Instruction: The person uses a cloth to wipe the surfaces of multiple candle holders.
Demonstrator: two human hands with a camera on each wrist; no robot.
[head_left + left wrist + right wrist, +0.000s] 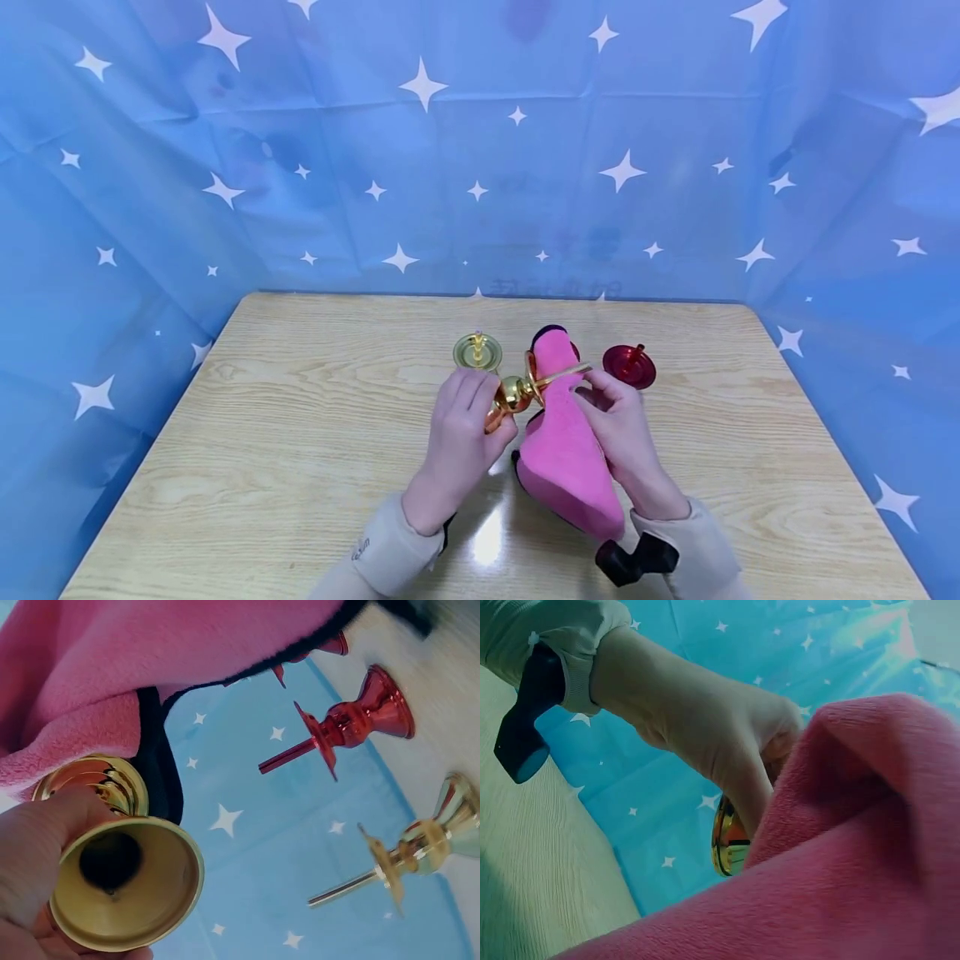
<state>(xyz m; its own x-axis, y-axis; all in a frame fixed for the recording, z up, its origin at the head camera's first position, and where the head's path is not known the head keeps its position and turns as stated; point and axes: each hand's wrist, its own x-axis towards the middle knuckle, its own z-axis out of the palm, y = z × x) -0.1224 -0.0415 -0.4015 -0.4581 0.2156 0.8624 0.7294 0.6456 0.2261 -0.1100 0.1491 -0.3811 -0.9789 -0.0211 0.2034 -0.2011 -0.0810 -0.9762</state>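
Observation:
My left hand (463, 425) grips a shiny gold candlestick (514, 394) by its base end, holding it tilted above the table. In the left wrist view the hollow round base (169, 900) faces the camera. The candlestick's thin spike points right, across a pink cloth (562, 467) with a dark edge. My right hand (618, 429) pinches the cloth beside the tip of that spike, and the rest of the cloth hangs down between the hands. In the right wrist view the cloth's folds hide the fingertips and most of the candlestick.
Behind the hands stand a second gold candlestick (477, 354) and a red candlestick (628, 367) at the right. Another red candlestick (335, 643) is mostly hidden by the cloth. A wooden table (300, 433) lies beneath, with a blue star-patterned curtain (480, 150) round it.

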